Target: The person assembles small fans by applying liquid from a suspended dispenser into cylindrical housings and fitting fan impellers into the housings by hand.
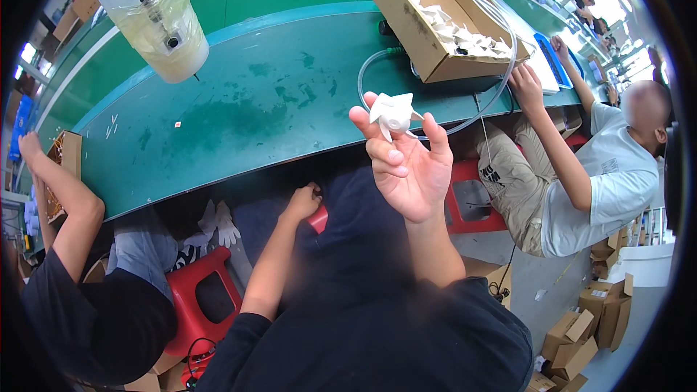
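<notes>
Head view: the right hand (410,178) pinches a white plastic bladed fan wheel (393,112) aloft; slack fingers could drop it, or the clear looped tube (361,80) behind could snag a blade. Left hand (304,202), lower: grip unclear.

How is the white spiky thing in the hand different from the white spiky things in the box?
The held piece is up in the right hand; the boxed pieces lie in a cardboard box. The held piece is alone, while the boxed pieces are heaped together. Both are white with pointed blades.
</notes>
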### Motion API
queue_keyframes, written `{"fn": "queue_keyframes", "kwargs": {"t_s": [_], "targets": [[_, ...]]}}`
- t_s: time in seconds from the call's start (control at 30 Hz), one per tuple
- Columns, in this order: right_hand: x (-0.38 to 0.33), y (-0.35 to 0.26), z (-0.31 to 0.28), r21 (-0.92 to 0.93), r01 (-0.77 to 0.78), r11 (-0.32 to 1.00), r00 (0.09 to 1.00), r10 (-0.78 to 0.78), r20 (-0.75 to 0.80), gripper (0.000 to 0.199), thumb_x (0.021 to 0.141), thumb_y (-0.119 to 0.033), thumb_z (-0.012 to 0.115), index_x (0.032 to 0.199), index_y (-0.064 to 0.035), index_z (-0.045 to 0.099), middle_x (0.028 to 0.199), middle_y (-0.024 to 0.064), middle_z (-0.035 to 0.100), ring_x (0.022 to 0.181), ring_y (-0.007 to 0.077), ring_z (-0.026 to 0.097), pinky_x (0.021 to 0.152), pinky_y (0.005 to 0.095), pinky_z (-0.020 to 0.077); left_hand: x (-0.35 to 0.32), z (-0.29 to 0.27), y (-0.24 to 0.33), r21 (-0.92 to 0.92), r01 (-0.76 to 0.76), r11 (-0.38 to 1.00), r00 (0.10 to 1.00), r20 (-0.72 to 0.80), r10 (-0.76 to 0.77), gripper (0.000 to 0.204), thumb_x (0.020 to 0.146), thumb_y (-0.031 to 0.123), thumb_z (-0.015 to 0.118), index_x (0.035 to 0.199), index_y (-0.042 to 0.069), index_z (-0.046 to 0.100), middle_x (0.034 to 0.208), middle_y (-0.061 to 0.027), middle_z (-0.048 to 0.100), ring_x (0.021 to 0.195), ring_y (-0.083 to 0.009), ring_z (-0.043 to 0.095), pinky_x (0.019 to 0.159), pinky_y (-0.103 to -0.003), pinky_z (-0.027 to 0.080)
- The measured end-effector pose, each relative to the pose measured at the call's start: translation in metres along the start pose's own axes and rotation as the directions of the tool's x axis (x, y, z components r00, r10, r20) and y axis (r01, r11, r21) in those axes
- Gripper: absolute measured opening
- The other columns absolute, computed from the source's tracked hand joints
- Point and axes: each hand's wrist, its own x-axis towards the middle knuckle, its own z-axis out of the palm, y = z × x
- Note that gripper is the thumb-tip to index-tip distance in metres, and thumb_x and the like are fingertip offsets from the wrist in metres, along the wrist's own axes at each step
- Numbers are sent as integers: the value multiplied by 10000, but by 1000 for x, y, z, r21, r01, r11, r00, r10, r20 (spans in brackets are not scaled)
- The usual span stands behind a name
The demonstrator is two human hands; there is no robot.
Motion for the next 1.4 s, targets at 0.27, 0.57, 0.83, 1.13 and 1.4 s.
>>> {"fn": "queue_keyframes", "kwargs": {"t_s": [0.27,0.57,0.83,1.13,1.4], "targets": [[-1,1,4,-78,-21,997,999,19,-25,657,888,-361,389,1322,86,183,1284,270,355,678,180,456,580,265,416,0,0,-2,9,9,1000,1000,-12,-8,153,770,102,545,848,-19,595,758,-203,614,768,-330,605,707,-382,470],[-1,-1,0,-97,-21,995,1000,19,-15,658,883,-370,391,1314,90,202,1244,262,401,675,180,462,566,264,407,-1,-5,11,71,2,997,999,53,-6,284,843,241,506,758,-7,615,762,-228,593,789,-388,571,701,-427,450],[-3,-1,0,-139,-4,990,1000,5,7,678,876,-382,403,1320,87,196,1286,270,362,680,182,478,571,260,410,-7,-16,28,121,91,988,982,152,-109,342,832,310,528,729,-5,613,725,-226,587,735,-385,573,669,-428,446],[-5,1,3,-191,19,982,1000,-16,15,703,863,-367,452,1328,84,179,1337,273,290,686,177,483,586,261,413,-2,-4,7,78,25,997,1000,-4,-25,265,796,237,556,733,-15,608,702,-218,590,723,-366,584,665,-402,458],[-3,-6,11,-429,98,898,995,-83,53,654,851,-327,473,1294,93,240,1292,271,354,706,180,511,619,269,429,2,0,1,-26,6,1000,999,-41,-7,169,764,156,548,808,2,603,764,-191,617,756,-329,606,701,-375,471]]}}
